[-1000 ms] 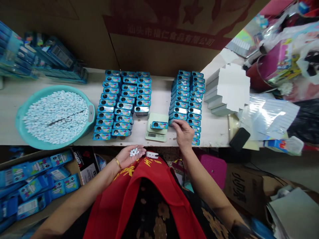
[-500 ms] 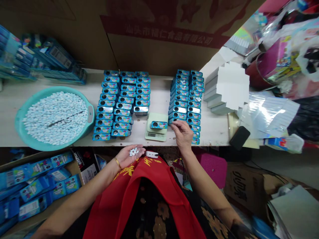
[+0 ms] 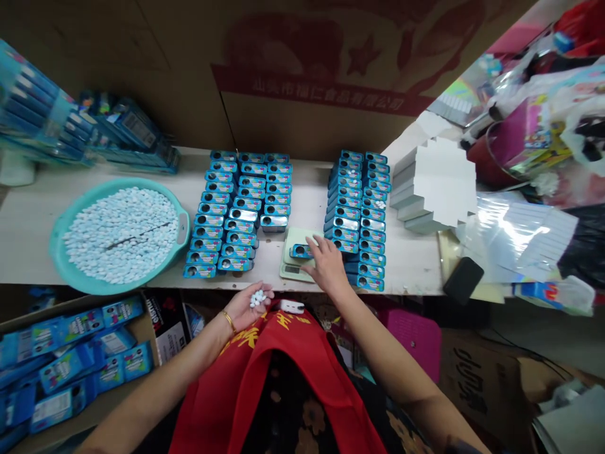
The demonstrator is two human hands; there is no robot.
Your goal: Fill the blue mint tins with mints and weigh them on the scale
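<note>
My left hand (image 3: 246,307) is turned palm up near the table's front edge, cupped around a small heap of white and pale blue candies (image 3: 258,297). My right hand (image 3: 328,265) reaches over a small pale green digital scale (image 3: 289,271). Its thumb and fingers are apart, on either side of the right end of a blue tin (image 3: 299,251) lying on the scale. Whether they touch the tin I cannot tell. Just right of the scale stand two rows of similar blue tins (image 3: 372,257), some with loose candies on top.
A turquoise basin (image 3: 184,221) full of candies, with a dark stick on them, stands at the left. More blue tins (image 3: 209,219) form three rows beside it. White folded boxes (image 3: 447,183) and a black phone (image 3: 463,280) lie right. A large carton (image 3: 302,120) walls the back.
My right hand has moved left from the right-hand tin rows to the tin on the scale, its fingers spreading. My left fingers have curled a little more around the candies. The view has shifted slightly.
</note>
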